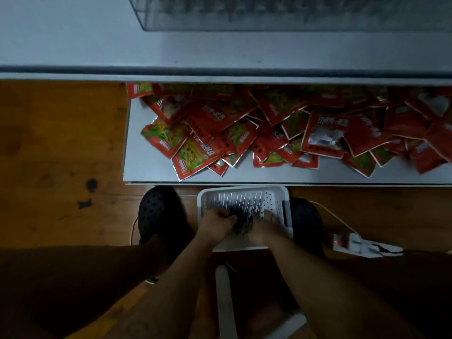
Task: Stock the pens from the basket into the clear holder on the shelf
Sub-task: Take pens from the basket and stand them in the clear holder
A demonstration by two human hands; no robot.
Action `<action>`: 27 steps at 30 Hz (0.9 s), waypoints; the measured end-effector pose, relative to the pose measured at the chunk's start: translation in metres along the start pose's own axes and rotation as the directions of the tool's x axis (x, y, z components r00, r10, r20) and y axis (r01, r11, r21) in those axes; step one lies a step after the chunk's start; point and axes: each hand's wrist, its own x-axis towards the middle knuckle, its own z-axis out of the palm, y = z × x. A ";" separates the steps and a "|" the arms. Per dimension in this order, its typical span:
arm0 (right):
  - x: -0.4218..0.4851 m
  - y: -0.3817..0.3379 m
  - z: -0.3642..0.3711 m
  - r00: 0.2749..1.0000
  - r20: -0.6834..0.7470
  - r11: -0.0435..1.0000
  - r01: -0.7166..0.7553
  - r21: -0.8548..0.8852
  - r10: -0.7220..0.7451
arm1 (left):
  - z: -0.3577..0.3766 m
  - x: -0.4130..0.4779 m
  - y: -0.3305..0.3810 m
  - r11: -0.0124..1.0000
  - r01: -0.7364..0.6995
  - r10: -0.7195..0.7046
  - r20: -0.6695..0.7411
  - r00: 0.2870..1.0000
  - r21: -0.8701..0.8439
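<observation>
The dark-barrelled pens (pixel 234 204) lie side by side in a white perforated plastic basket (pixel 286 204) on the wooden floor, between the person's feet in black clogs (pixel 159 211). Their long axes run away from the person, pale tips towards the shelving. The large clear plastic holder (pixel 269 18) stands well apart from them on the grey upper shelf (pixel 73 45), straight ahead and above. A lower grey shelf (pixel 151 174), heaped with red snack packets (pixel 269 128), juts out between basket and holder, so by this judgement any load must lift clear of its front edge before it travels forward and up. Both hands are down inside the basket at the near ends of the pens, about equally close to them. The left hand (pixel 215 222) takes the left of the row, with its thumb and fingers curled round a dark bunch of pens in what looks like a firm gathering grip. The right hand (pixel 263 226) is at the right of the row, fingers bent down among the pens and touching them. The dim, soft picture does not settle whether it has closed round any. The holder's contents are blurred, and how full it is cannot be told.
</observation>
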 end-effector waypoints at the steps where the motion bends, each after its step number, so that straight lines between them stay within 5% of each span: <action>1: 0.005 -0.002 0.001 1.000 0.017 1.000 -0.007 0.008 0.007 | -0.001 0.001 0.001 1.000 -0.001 0.001 -0.013 1.000 -0.018; 6: 0.016 -0.019 -0.008 0.996 0.090 0.986 -0.037 0.165 0.022 | -0.004 0.006 0.001 0.998 -0.013 0.007 -0.082 0.997 -0.069; 16: -0.028 -0.010 -0.034 0.989 -0.145 0.851 0.057 0.522 0.022 | -0.022 -0.030 0.027 0.964 -0.111 0.079 -0.140 0.987 -0.242; 22: -0.108 -0.017 -0.045 0.991 -0.070 0.485 0.119 0.867 -0.117 | -0.028 -0.085 0.042 0.942 -0.220 0.187 -0.150 0.971 -0.252; 27: -0.160 -0.029 -0.069 0.932 -0.226 0.354 0.321 0.878 -0.284 | -0.045 -0.132 0.066 0.909 -0.360 0.319 -0.206 0.925 -0.210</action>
